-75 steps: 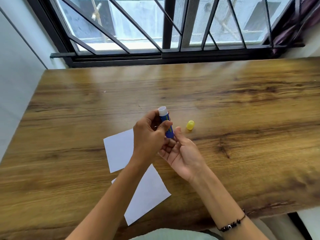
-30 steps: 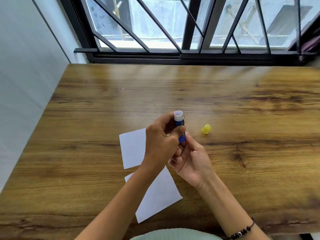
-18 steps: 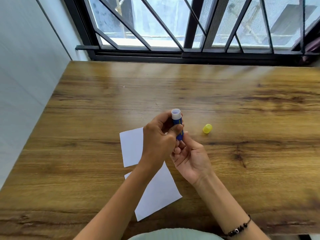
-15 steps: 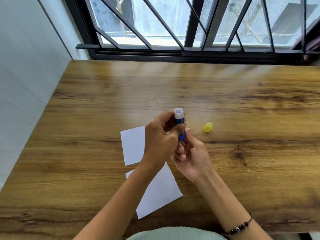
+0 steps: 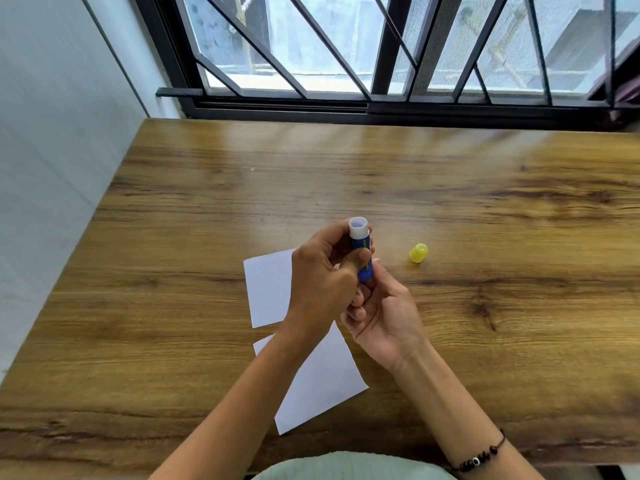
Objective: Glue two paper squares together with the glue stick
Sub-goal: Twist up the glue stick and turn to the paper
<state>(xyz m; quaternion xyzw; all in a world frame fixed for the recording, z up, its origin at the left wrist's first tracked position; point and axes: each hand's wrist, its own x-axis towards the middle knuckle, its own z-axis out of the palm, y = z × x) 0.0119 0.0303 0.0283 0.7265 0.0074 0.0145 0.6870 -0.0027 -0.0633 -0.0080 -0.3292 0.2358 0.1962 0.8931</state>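
Note:
Both hands hold a blue glue stick point(image 5: 360, 251) upright above the table, its white open end up and uncapped. My left hand point(image 5: 320, 282) wraps the barrel with thumb and fingers. My right hand point(image 5: 384, 313) grips the stick's bottom end from below; that end is hidden by the fingers. Its yellow cap point(image 5: 418, 253) lies on the wood to the right. Two white paper squares lie flat under my arms: the far one point(image 5: 268, 289) and the near one point(image 5: 322, 386), both partly covered by my left forearm.
The wooden table point(image 5: 485, 209) runs to a barred black window frame point(image 5: 381, 109) at the back and a white wall point(image 5: 52, 168) on the left. The near table edge is just in front of my body.
The hands and glue stick have stayed nearly in place; my right fingers shifted slightly around the stick's bottom end. The view has drifted a little.

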